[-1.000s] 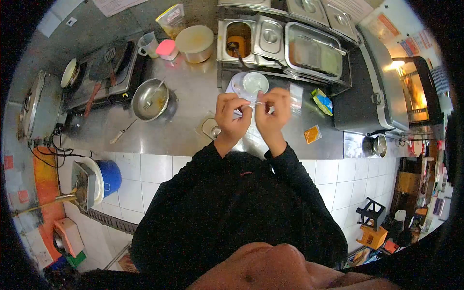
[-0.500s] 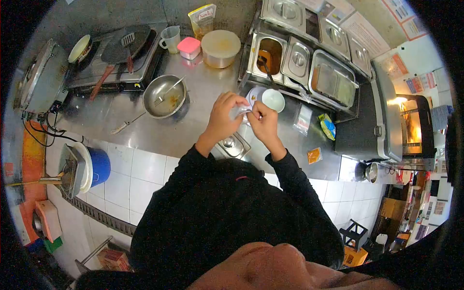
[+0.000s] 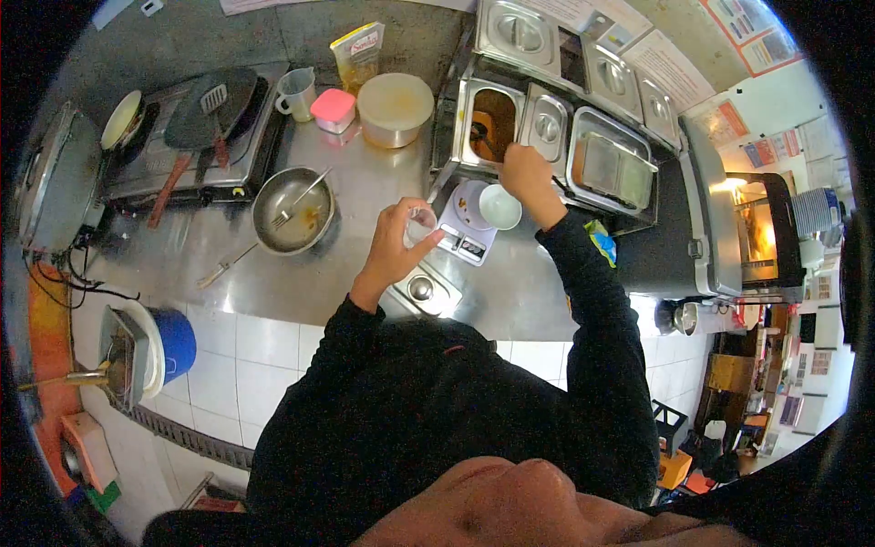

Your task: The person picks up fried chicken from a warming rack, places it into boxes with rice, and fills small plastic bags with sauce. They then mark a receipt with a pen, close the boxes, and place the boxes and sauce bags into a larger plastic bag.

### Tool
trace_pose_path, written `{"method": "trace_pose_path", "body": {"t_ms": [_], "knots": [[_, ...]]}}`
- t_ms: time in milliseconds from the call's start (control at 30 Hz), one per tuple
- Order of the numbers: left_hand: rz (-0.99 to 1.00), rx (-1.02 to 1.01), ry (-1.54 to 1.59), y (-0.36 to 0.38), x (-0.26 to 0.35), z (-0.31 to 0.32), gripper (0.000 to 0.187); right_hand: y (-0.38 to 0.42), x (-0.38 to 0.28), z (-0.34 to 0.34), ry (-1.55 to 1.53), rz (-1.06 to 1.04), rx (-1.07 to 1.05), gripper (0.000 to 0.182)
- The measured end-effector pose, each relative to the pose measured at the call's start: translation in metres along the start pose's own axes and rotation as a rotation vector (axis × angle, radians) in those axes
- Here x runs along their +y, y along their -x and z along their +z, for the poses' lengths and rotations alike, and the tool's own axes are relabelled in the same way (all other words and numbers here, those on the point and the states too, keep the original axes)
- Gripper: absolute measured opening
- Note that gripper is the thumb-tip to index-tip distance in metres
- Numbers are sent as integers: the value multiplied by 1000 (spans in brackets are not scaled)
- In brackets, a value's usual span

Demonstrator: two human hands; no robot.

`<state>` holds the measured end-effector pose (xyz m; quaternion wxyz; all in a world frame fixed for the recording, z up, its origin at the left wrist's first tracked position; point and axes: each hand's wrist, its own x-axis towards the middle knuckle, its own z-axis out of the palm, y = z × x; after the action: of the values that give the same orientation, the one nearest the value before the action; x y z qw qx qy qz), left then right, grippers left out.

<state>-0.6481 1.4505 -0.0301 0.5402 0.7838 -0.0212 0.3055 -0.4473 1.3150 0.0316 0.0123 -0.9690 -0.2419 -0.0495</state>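
My left hand (image 3: 398,248) holds a small clear plastic bag (image 3: 420,221), its round mouth facing up. To its right is a white digital scale (image 3: 471,250), and a white bowl (image 3: 500,208) overlaps the scale's round plate. My right hand (image 3: 531,180) is closed around the handle of a ladle (image 3: 484,137), at the near edge of an uncovered steel pan (image 3: 463,111). The ladle's head is down in the brown-orange sauce (image 3: 495,102). A steel lid (image 3: 422,289) lies on the counter just below my left hand.
Left on the counter is a steel frying pan (image 3: 293,210) with a fork in it. Behind stand a measuring jug (image 3: 296,95), a pink-lidded box (image 3: 334,109) and a round tub (image 3: 395,105). A stove (image 3: 128,173) is at far left. Lidded pans (image 3: 547,128) stand right of the sauce.
My hands have parted. The right has moved up and right from the plastic bag to the ladle. The left has moved slightly down and left, and the bag's mouth now shows open.
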Motion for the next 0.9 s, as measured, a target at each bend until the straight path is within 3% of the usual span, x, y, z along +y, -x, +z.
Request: {"method": "trace_pose_path", "body": {"t_ms": [67,200,267,333,400,667,900], "knots": [[-38,-13,123,0,0,1,31,-10,6,4,138,-153,-9,12],[-81,28,80,4,-9,6,29,-29,9,-18,251,-115,-73,16],[-94,12,67,3,-10,7,29,-40,22,-22,428,-365,290,12],[-119,8,98,2,-6,7,29,-47,31,-27,495,-438,304,11],[-140,5,130,0,-5,8,29,-54,41,-25,439,-565,238,15],[-176,93,17,10,-21,23,29,-52,69,-29,327,-680,109,11],[-216,136,56,17,-11,30,27,-80,118,-13,-277,-467,-236,19]]}}
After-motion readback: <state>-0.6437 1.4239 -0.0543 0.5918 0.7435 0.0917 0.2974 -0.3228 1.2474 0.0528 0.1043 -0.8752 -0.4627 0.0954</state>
